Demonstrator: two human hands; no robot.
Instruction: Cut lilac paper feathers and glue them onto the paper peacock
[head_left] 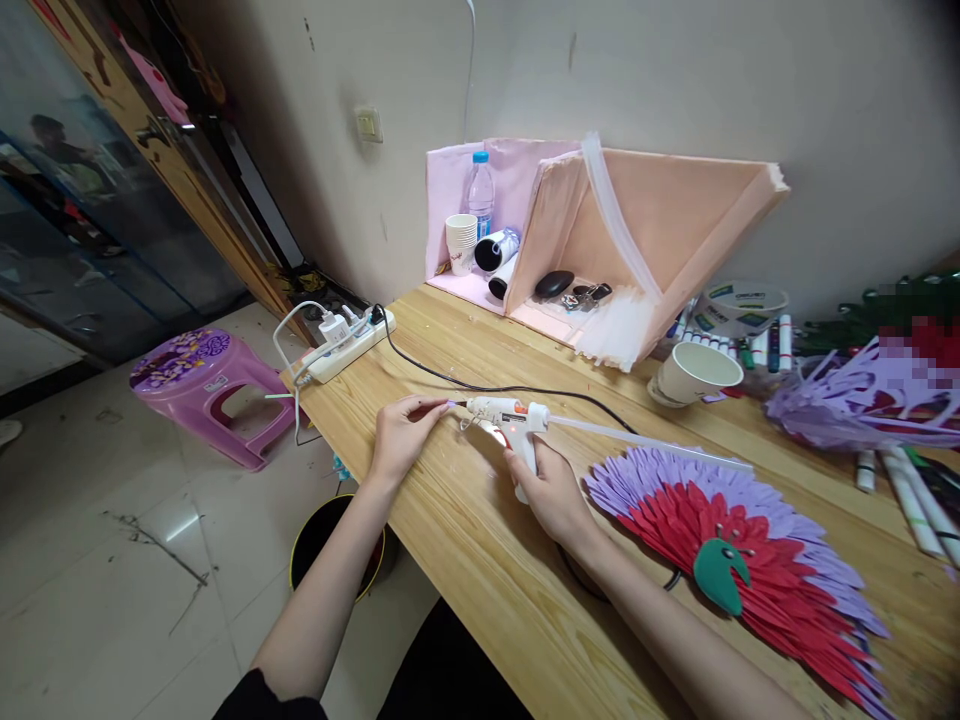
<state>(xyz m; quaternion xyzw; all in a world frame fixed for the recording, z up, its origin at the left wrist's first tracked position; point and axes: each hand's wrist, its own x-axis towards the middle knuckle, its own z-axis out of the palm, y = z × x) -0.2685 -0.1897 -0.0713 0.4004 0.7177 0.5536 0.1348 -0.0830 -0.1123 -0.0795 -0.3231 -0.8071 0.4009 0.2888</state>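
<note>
My right hand [551, 485] is wrapped round the handle of a white hot glue gun [514, 425], whose small light glows orange. A long clear glue stick [645, 438] sticks out of its back end. Left of the nozzle, my left hand [409, 425] pinches a small purple piece [452, 404], which is at the nozzle tip; its shape is too small to make out. On the table to the right lies a fan-shaped peacock craft [720, 530] with red and purple paper feathers and a green head.
A power strip [349, 345] sits at the table's left edge, and a black cord [480, 386] crosses the wood. Behind stand a pink box [574, 230] and a paper cup [694, 375]. A purple stool [214, 390] and a bin [337, 545] are on the floor.
</note>
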